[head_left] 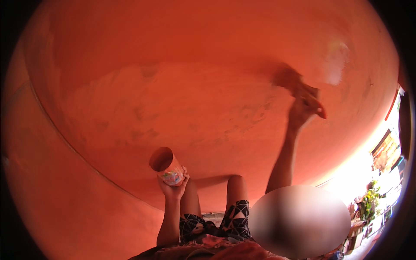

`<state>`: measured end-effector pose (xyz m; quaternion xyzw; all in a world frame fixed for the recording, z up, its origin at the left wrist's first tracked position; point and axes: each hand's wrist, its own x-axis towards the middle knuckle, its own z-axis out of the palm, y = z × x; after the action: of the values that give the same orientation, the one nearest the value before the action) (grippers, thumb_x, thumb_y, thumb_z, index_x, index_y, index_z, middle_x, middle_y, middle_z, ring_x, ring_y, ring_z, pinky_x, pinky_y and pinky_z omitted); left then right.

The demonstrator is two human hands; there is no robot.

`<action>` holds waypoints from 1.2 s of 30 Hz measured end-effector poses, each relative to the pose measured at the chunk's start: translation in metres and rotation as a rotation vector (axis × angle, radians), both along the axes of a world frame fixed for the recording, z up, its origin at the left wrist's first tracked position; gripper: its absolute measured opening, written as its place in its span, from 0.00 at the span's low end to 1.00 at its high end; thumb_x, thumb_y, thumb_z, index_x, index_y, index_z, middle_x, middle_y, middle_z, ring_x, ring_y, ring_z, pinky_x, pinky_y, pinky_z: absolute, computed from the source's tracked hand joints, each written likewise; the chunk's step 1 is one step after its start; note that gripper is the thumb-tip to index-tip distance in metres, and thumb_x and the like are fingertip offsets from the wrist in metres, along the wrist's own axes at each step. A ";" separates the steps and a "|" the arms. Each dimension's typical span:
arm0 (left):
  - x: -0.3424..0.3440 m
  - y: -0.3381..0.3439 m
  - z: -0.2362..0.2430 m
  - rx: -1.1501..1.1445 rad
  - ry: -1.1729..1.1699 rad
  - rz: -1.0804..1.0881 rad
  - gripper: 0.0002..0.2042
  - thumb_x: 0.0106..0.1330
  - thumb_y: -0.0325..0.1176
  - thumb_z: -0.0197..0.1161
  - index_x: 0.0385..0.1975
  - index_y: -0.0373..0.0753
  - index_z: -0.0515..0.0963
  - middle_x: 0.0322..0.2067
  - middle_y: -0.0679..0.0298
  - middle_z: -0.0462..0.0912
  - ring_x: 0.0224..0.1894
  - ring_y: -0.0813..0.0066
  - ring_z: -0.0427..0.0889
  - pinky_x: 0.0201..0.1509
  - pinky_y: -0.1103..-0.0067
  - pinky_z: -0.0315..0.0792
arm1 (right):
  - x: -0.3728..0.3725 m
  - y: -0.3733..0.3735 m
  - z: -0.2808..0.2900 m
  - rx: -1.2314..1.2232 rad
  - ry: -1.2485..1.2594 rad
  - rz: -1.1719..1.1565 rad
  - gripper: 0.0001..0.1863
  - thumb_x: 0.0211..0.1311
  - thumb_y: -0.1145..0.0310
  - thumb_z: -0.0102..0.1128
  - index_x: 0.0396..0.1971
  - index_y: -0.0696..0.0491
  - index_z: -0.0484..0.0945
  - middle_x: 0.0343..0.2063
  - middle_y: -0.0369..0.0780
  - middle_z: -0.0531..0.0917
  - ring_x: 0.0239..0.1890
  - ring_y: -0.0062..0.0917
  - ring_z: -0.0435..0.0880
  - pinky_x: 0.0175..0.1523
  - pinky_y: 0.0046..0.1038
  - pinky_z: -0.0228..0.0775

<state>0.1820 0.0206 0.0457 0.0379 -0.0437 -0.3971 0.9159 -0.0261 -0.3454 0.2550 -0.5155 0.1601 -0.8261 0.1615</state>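
- Frankly, I cannot make out much detail: everything I see is washed in an orange-red cast, and the right hand [303, 108] is smeared by motion.
- One right hand is raised against the orange-red wall [195, 99], fingers closed on one brownish cloth-like thing [289, 79]; I cannot tell exactly what it is, since it blurs into the surface just above the grip.
- One left hand [173, 187] is wrapped around the lower end of one cylindrical cup [167, 167], fingers pressed round it; its open mouth tilts up and to the left of the grip, and its inside is too dark for me to see any contents.
- A coloured pattern shows on the cup's wall just above the fingers, too small to read as anything.
- Two bare knees [236, 186] rise just right of the left-hand grip, with black patterned shorts [234, 219] below them, cut off by the lower edge.
- One blurred oval patch [301, 221] hides what lies beneath the right forearm.
- Far right of both grips, a narrow bright strip shows greenery [368, 203] and clutter, squeezed by the lens and overexposed.
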 end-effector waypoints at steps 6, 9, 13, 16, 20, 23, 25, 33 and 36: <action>-0.010 -0.001 0.014 0.011 0.004 0.028 0.30 0.65 0.58 0.60 0.56 0.39 0.72 0.49 0.52 0.76 0.52 0.54 0.76 0.49 0.64 0.75 | -0.017 0.023 0.026 -0.150 0.118 -0.224 0.05 0.70 0.80 0.57 0.36 0.60 0.82 0.37 0.41 0.86 0.41 0.27 0.86 0.48 0.31 0.81; -0.016 -0.002 0.015 0.010 -0.020 0.080 0.29 0.66 0.57 0.60 0.56 0.40 0.72 0.49 0.53 0.77 0.51 0.53 0.76 0.48 0.63 0.75 | 0.051 0.104 0.047 -0.251 0.233 -0.185 0.11 0.65 0.77 0.59 0.46 0.60 0.83 0.46 0.47 0.86 0.51 0.37 0.86 0.56 0.36 0.77; -0.018 -0.005 0.015 -0.015 -0.007 0.105 0.29 0.67 0.57 0.58 0.57 0.40 0.72 0.50 0.54 0.77 0.52 0.53 0.76 0.48 0.63 0.75 | 0.130 0.183 0.063 -0.392 0.438 0.200 0.28 0.46 0.66 0.73 0.51 0.50 0.79 0.61 0.48 0.74 0.57 0.45 0.78 0.40 0.44 0.80; -0.014 -0.003 0.004 0.043 -0.057 0.214 0.29 0.67 0.58 0.59 0.58 0.40 0.72 0.51 0.54 0.77 0.54 0.52 0.76 0.48 0.62 0.75 | 0.187 0.234 0.079 -0.551 0.431 0.439 0.27 0.45 0.69 0.72 0.51 0.47 0.78 0.44 0.46 0.81 0.44 0.44 0.84 0.35 0.45 0.78; -0.014 -0.003 -0.006 0.001 -0.052 0.236 0.29 0.66 0.58 0.60 0.58 0.41 0.72 0.53 0.55 0.77 0.55 0.52 0.76 0.49 0.62 0.74 | 0.187 0.233 0.084 -0.436 0.395 0.674 0.27 0.49 0.74 0.67 0.53 0.45 0.78 0.37 0.45 0.84 0.30 0.43 0.84 0.33 0.46 0.74; -0.016 -0.015 -0.004 -0.037 -0.015 0.200 0.29 0.66 0.58 0.60 0.58 0.42 0.72 0.53 0.56 0.77 0.55 0.51 0.76 0.49 0.62 0.74 | 0.184 0.096 0.012 -0.102 0.720 0.329 0.15 0.66 0.77 0.57 0.51 0.54 0.79 0.38 0.38 0.84 0.30 0.24 0.81 0.32 0.30 0.73; -0.011 -0.007 -0.011 -0.065 -0.007 0.166 0.29 0.66 0.58 0.60 0.58 0.42 0.72 0.53 0.56 0.77 0.55 0.51 0.76 0.49 0.62 0.74 | 0.117 0.050 0.008 -0.033 0.446 0.198 0.11 0.65 0.77 0.59 0.47 0.56 0.79 0.37 0.39 0.84 0.32 0.25 0.82 0.35 0.29 0.74; -0.027 -0.001 0.020 -0.062 -0.019 0.172 0.29 0.66 0.57 0.61 0.58 0.42 0.72 0.53 0.56 0.77 0.55 0.51 0.76 0.50 0.60 0.74 | -0.009 0.044 0.071 -0.156 -0.030 0.068 0.07 0.67 0.77 0.59 0.40 0.62 0.82 0.41 0.47 0.87 0.45 0.35 0.87 0.48 0.34 0.80; -0.032 -0.002 0.021 -0.078 -0.018 0.195 0.31 0.66 0.59 0.60 0.59 0.41 0.72 0.52 0.52 0.77 0.55 0.52 0.76 0.51 0.62 0.73 | 0.049 0.096 0.092 -0.301 0.198 -0.154 0.11 0.69 0.76 0.55 0.45 0.63 0.83 0.47 0.50 0.86 0.52 0.40 0.85 0.53 0.35 0.80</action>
<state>0.1495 0.0189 0.0663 0.0098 -0.0635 -0.3038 0.9506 0.0228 -0.2490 0.3473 -0.5990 0.0890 -0.7958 0.0024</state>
